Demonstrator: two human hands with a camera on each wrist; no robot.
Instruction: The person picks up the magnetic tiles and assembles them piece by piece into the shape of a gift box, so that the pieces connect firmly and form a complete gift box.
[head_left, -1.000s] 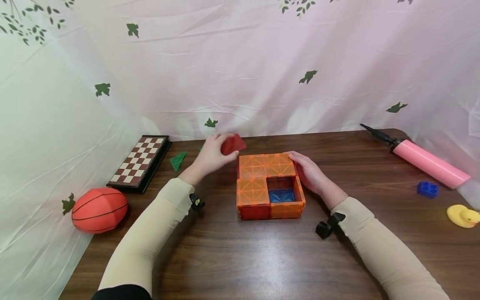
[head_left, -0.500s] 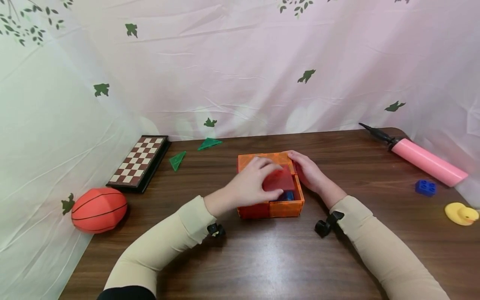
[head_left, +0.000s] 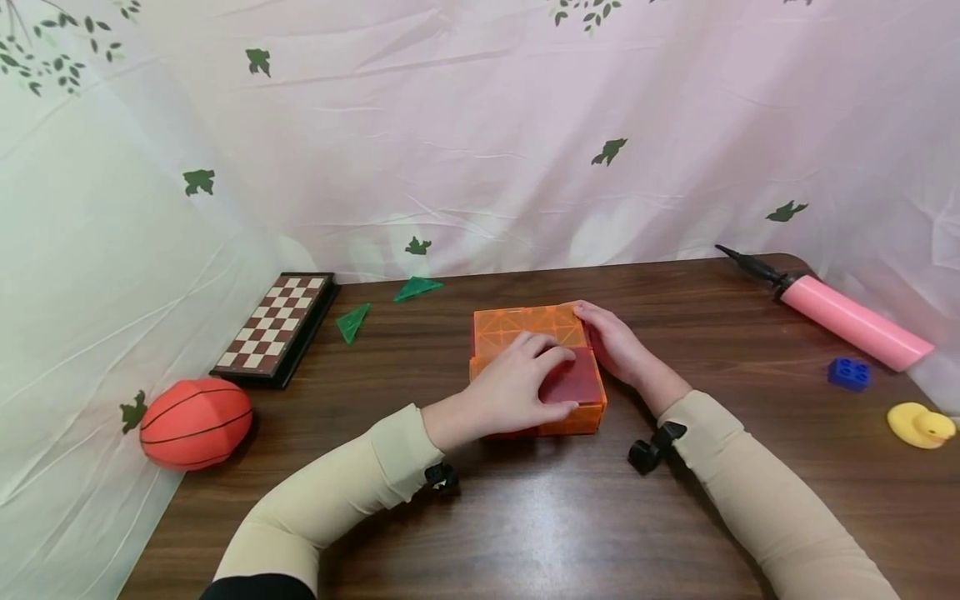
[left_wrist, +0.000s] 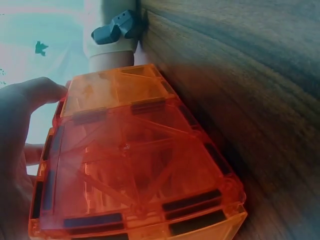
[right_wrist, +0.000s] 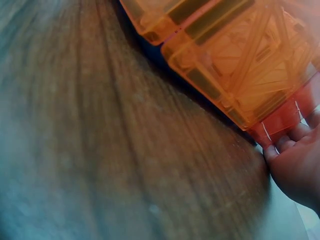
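A low box of translucent magnetic tiles [head_left: 498,327], orange on top, stands mid-table. My left hand [head_left: 504,392] reaches over its front part and holds a red square magnetic tile [head_left: 581,385] between curled fingers and thumb. This tile lies flat over the front right opening. In the left wrist view, the thumb touches the top edge of the box's front, where a red panel [left_wrist: 130,165] stands nearer than an orange panel [left_wrist: 117,90]. My right hand [head_left: 617,343] grips the back right corner of the box. Its fingers press a red wall [right_wrist: 282,120] in the right wrist view.
Two green triangle tiles [head_left: 417,288] lie back left, beside a chessboard [head_left: 276,321]. A red basketball-patterned ball [head_left: 197,423] sits at the left edge. On the right are a pink hand pump [head_left: 855,321], a blue building brick [head_left: 850,373] and a yellow rubber duck [head_left: 918,425].
My left hand has brought the red tile from behind the box, rightward and toward me, and lowered it flat onto the opening. The right hand has kept its hold on the box.
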